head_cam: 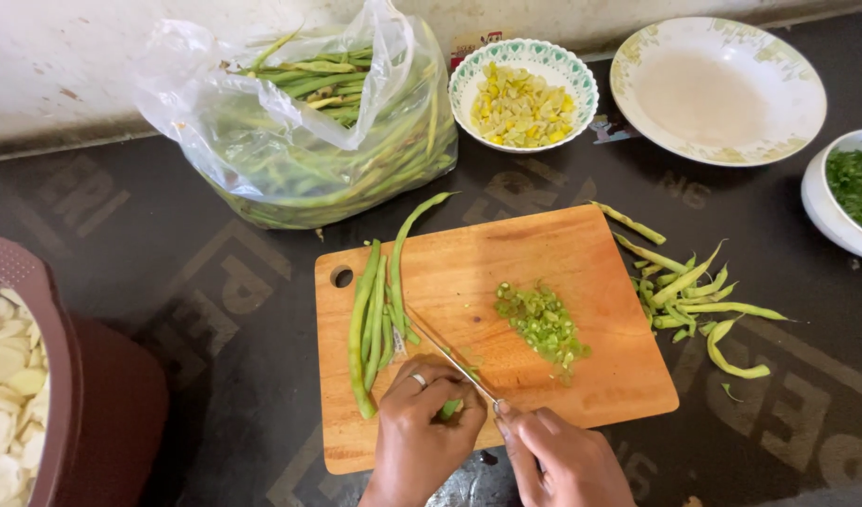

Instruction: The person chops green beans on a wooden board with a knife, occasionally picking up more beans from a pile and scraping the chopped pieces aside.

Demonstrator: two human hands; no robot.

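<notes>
Beans (375, 314) lie on board (492, 329), a bunch just up-left of left hand (422, 432), long axis running away from the hand toward the far board edge, tips pointing at the bag; longest one curves right at the top. One bean end (450, 409) pokes out under the left hand's fingers, pinned to the board. Left hand curled down, gripping that bean; ring on one finger. Right hand (558, 460) just right of it, touching or nearly so, clenched on knife (450, 361); blade runs diagonally up-left from the right hand, crossing above the left hand's knuckles, tip ending near the bean bunch.

Chopped pile (544, 324) sits up-right of both hands, mid-board. Bare board beyond the pile and along its right edge; near edge of board is right under the hands, little room there. Trimmings (694, 296) lie off the board on the table (196, 272), far right of the right hand. Bag (300, 122) of beans well beyond the left hand, past the far board edge. Small bowl (523, 94) with yellow pieces and plate (717, 89) further back right. White bowl (849, 192) of greens at far right edge. Brown basket (69, 394) with pale slices far left of left hand; open table between it and the board.
</notes>
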